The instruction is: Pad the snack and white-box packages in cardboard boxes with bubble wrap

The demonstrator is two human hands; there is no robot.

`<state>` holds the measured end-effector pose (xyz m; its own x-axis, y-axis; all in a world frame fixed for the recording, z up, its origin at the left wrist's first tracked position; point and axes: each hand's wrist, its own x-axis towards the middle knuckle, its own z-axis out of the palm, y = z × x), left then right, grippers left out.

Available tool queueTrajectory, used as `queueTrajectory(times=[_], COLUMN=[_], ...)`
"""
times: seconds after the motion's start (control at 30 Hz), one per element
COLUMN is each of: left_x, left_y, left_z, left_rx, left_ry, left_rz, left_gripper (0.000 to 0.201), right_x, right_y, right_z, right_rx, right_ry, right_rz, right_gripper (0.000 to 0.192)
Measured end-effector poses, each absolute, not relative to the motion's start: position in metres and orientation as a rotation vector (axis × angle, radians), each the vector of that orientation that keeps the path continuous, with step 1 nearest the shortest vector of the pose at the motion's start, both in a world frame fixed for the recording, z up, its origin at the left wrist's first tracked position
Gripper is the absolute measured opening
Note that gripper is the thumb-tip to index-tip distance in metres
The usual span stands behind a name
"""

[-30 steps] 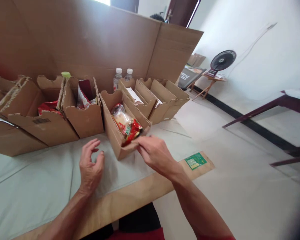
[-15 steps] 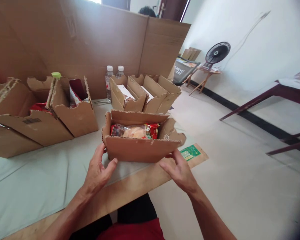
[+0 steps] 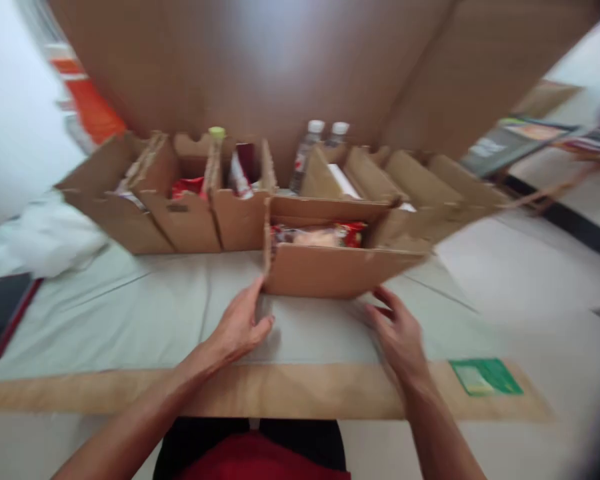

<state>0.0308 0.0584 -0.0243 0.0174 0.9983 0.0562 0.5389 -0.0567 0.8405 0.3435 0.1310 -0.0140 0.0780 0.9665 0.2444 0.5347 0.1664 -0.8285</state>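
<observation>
1. Pale green cloth covers the table (image 3: 130, 320), and a tall cardboard sheet (image 3: 280, 60) stands as a wall behind everything
2. Nearest the person sits an open cardboard box (image 3: 330, 270) holding snack packets (image 3: 320, 235), blurred by camera motion
3. Left hand (image 3: 240, 327) is open, fingertips touching the box's near left corner; right hand (image 3: 400, 330) is open, fingers spread at its near right corner, not clearly gripping
4. Behind that box stand a row of boxes (image 3: 180, 213) and two water bottles (image 3: 323, 143)
5. Left of it lie white cloth (image 3: 45, 237) and a dark phone (image 3: 3, 313)
6. Handling it well, I judge, means even pressure at both corners, keeping the base flat
</observation>
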Motion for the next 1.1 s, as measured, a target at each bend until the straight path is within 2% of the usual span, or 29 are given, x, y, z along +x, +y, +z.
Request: queueTrajectory(times=[0.1,0.23,0.33,0.4,0.47,0.63,0.77,0.87,1.0,1.1], left_x=[0.0,-0.033,-0.042,-0.041,-0.038,-0.035,-0.035,-0.036,-0.038,-0.037], left_y=[0.028,-0.016,-0.037,-0.041,-0.041,-0.035,-0.035,-0.036,-0.035,-0.034], left_z=[-0.02,-0.023,-0.03,-0.03,-0.028,-0.034,-0.046,-0.046,-0.042,-0.044], left_rx=[1.787,1.823,1.721,1.635,1.594,1.684,1.75,1.783,1.813,1.816], left_ry=[1.497,1.419,1.449,1.451,1.444,1.463,1.448,1.45,1.448,1.449], left_rz=[0.761,0.763,1.013,1.163,1.217,1.204,1.225,1.2,1.154,1.182], left_gripper=[0.072,0.056,0.045,0.041,0.044,0.04,0.041,0.039,0.035,0.035], right_x=[0.352,0.308,0.225,0.153,0.077,-0.101,-0.196,-0.22,-0.21,-0.208], right_y=[0.116,0.11,0.108,0.108,0.11,0.121,0.128,0.131,0.13,0.125], right_z=[-0.022,-0.01,0.009,0.019,0.025,0.027,0.023,0.017,0.02,0.031], right_rx=[-1.551,-1.445,-0.947,-0.516,-0.279,-0.128,-0.167,-0.196,-0.232,-0.103], right_ry=[-1.453,-1.632,-2.159,-2.411,-2.571,-2.963,-3.089,-3.115,-3.092,-3.073], right_rz=[0.434,0.425,0.504,0.556,0.533,0.183,-0.007,-0.018,-0.026,-0.033], right_gripper=[0.037,0.026,0.017,0.02,0.026,0.037,0.041,0.039,0.042,0.038])
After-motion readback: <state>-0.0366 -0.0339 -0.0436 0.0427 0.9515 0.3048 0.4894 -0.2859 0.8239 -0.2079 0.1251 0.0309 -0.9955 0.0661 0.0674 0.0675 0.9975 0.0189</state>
